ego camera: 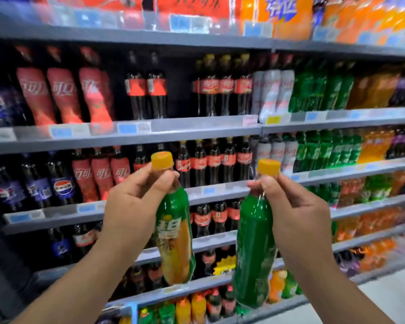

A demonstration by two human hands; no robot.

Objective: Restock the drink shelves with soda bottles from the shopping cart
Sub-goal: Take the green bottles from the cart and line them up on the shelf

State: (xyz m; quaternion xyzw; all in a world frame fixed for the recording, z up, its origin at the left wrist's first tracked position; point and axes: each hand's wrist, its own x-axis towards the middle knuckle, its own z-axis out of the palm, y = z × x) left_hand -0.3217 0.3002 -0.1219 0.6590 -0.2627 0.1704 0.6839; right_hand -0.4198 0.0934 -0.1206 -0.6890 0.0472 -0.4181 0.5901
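Before Pepsi-stocked shelves point(197, 128), left hand point(131, 206) fingers pinch 1 yellow-capped green bottle point(173, 208), right hand point(295, 206) fingers a 2nd bottle point(253, 242).

Each hand point(136, 206) point(292, 206) pinches a green bottle's point(175, 230) point(253, 253) neck.

Bare left grip point(136, 206), bare right grip point(297, 206), bare forearms point(80, 272)
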